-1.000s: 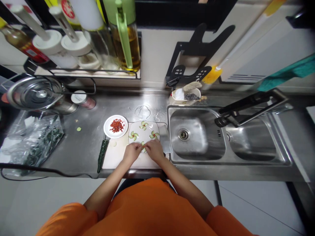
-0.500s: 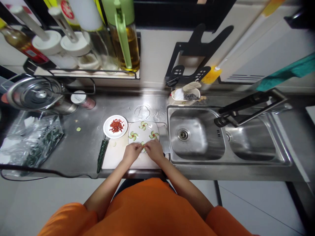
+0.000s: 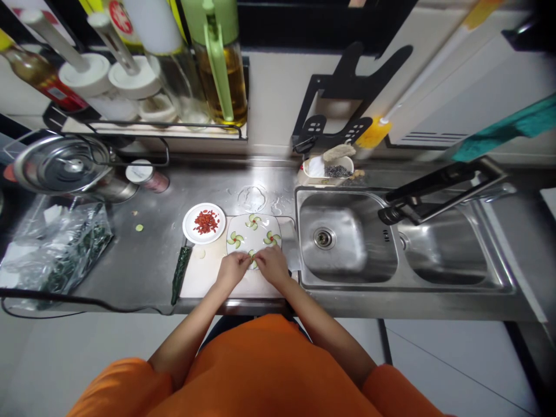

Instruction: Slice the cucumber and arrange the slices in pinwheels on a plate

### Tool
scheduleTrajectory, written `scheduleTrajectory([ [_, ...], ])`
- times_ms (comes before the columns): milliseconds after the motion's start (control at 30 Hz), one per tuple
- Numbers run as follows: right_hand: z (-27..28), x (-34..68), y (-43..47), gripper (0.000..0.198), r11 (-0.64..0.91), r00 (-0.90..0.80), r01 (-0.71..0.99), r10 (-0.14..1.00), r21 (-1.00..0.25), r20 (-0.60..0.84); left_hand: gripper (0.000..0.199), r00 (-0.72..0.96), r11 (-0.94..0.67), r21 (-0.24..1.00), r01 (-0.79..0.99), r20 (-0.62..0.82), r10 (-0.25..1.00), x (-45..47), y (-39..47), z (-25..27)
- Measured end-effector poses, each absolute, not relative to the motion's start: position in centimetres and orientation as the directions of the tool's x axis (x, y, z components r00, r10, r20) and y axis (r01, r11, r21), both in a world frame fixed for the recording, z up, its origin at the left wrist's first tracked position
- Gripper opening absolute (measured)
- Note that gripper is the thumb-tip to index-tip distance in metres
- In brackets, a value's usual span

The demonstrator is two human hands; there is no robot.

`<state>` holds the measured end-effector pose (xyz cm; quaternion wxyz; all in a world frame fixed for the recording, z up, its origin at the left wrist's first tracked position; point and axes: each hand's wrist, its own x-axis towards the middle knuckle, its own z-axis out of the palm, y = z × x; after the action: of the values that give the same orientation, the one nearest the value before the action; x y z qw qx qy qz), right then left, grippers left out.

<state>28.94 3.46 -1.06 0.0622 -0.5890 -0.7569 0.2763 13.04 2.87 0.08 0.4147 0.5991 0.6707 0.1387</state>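
Observation:
A white square plate (image 3: 255, 233) rests on a light cutting board (image 3: 202, 281). Pinwheels of thin green-edged cucumber slices (image 3: 253, 220) with red centres lie on it. At the plate's near edge, my left hand (image 3: 234, 270) and my right hand (image 3: 273, 266) meet with closed fingertips at another group of cucumber slices (image 3: 251, 253), which the fingers partly cover. Both seem to pinch these slices. Left of the plate stands a small white dish (image 3: 187, 225) of red goji berries (image 3: 205, 221). A dark green cucumber piece (image 3: 180, 274) lies along the board's left side.
A knife blade (image 3: 290, 238) lies right of the plate, beside the double sink (image 3: 347, 284). A faucet (image 3: 428, 200) reaches over the sink. At left are a plastic bag of greens (image 3: 82, 249), a lidded pot (image 3: 65, 168) and a small jar (image 3: 147, 176). Bottles line the rack (image 3: 208, 132) above.
Almost nothing differs. Both hands stay at the near edge of the plate, with their fingertips at the same cucumber slices.

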Motion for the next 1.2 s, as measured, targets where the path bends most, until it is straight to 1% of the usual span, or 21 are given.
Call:
scheduleTrajectory([
  [133,-1.0,28.9,3.4,0.027,0.163,-0.3,0.858,0.929,-0.487,-0.218,0.018,0.071,0.236,0.684,0.69,-0.388,0.919,13.0,2.9,0.1],
  [433,-0.3,29.7,3.3,0.023,0.08,-0.22,0.903,0.929,-0.422,-0.296,0.015,0.042,0.222,0.719,0.658,-0.33,0.943,12.5,2.5,0.0],
  [567,-0.2,29.7,3.1,0.02,0.051,-0.19,0.918,0.927,-0.393,-0.324,0.013,0.084,0.143,0.732,0.666,-0.264,0.961,12.6,2.2,-0.2],
  [667,-0.2,29.4,3.0,0.02,0.073,-0.205,0.916,0.931,-0.395,-0.302,0.014,0.139,0.055,0.735,0.676,-0.201,0.97,12.7,2.1,-0.6],
  [767,-0.4,29.0,3.0,0.02,0.104,-0.227,0.914,0.933,-0.393,-0.279,0.014,0.175,0.003,0.732,0.681,-0.167,0.97,12.8,1.9,-0.9],
  [967,-0.6,29.0,2.9,0.023,0.122,-0.229,0.925,0.935,-0.36,-0.269,0.016,0.207,-0.024,0.71,0.704,-0.173,0.963,12.7,1.6,-1.5],
  [1200,-0.7,28.9,3.0,0.022,0.132,-0.235,0.923,0.937,-0.361,-0.258,0.018,0.245,-0.04,0.686,0.726,-0.203,0.948,12.6,1.7,-1.5],
])
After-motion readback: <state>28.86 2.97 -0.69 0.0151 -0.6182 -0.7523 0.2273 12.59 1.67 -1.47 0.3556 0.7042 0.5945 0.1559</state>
